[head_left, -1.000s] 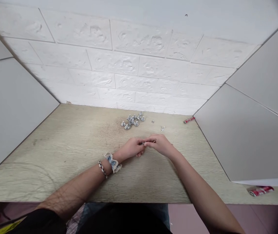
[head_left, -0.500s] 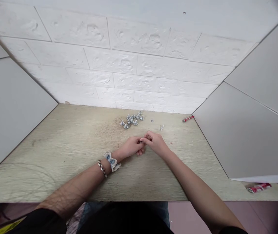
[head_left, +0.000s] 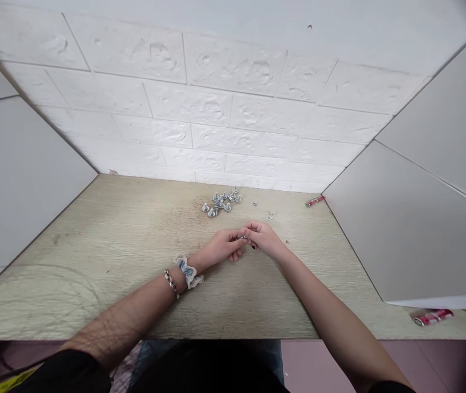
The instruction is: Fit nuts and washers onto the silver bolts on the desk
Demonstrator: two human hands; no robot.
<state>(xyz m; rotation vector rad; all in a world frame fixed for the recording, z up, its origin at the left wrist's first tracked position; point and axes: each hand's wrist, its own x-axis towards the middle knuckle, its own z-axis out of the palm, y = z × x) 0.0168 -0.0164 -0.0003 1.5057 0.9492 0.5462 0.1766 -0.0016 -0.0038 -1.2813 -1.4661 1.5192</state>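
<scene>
Centrally, we are pinching a small metal piece (head_left: 242, 237) between our left hand (head_left: 217, 247) and right hand (head_left: 266, 240), fingertips together. On the far tabletop (head_left: 135, 202), a cluster of bolts (head_left: 221, 204) is lying, seemingly finished; to its right, a tiny nut (head_left: 255, 204) and a loose screw (head_left: 271, 216) are lying unjoined.

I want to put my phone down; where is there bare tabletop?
The widest bare patch lies between the left forearm and left panel. Another lies between the right forearm and right panel. It is crowded beyond the hands: clustered bolts, then two small loose metal pieces to their right.
</scene>
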